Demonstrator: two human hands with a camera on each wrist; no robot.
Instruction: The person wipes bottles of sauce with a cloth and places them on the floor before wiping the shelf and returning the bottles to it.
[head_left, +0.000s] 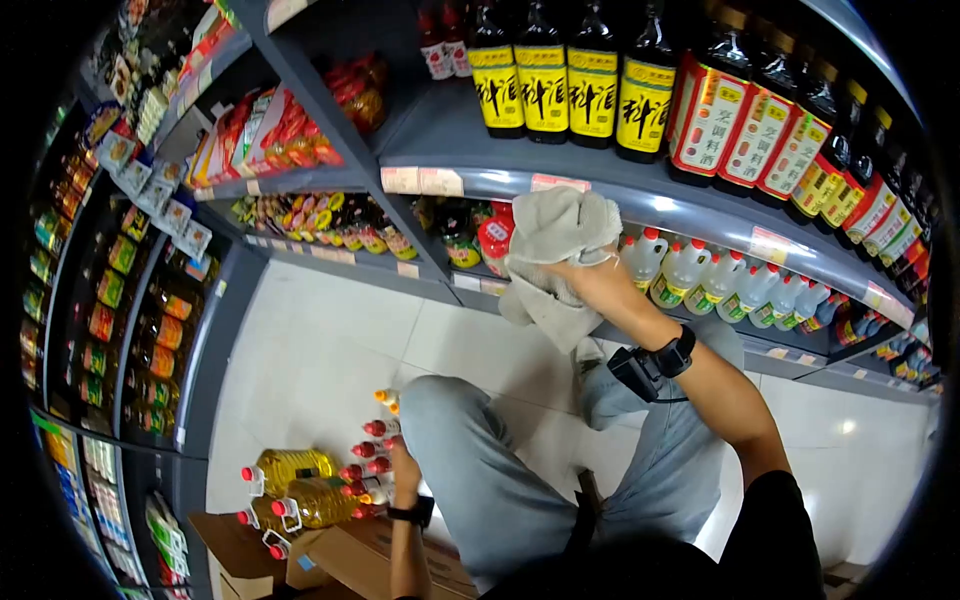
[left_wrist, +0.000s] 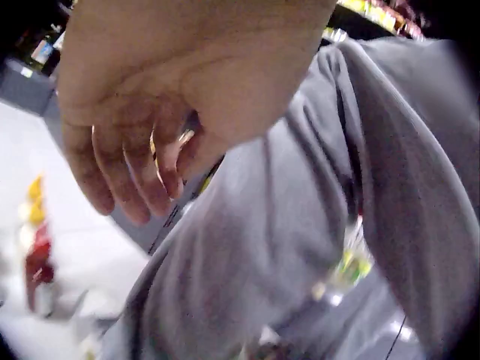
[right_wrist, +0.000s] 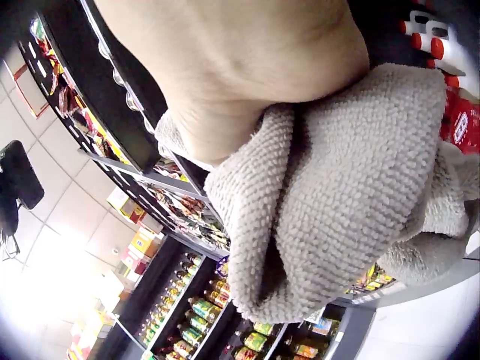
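Note:
My right hand point(head_left: 588, 278) grips a grey towel point(head_left: 560, 232) at the front edge of the shelf point(head_left: 460, 184). Folds of the ribbed cloth point(right_wrist: 352, 180) cover most of the fingers in the right wrist view, and one end hangs below the shelf. Beside the towel stand a red-labelled jug point(head_left: 494, 240) and clear bottles with red caps point(head_left: 688, 272). Down by my bent knee, my left hand point(head_left: 404, 472) hangs with loosely bent fingers point(left_wrist: 135, 180) and nothing held in them. Red-capped bottles point(head_left: 372, 450) stand on the floor next to it.
Oil jugs point(head_left: 322, 502) stand on the floor by an open cardboard box point(head_left: 340, 560) at lower left. Dark bottles with yellow labels point(head_left: 594, 92) line the shelf above the towel. More stocked shelving point(head_left: 150, 330) runs down the left side.

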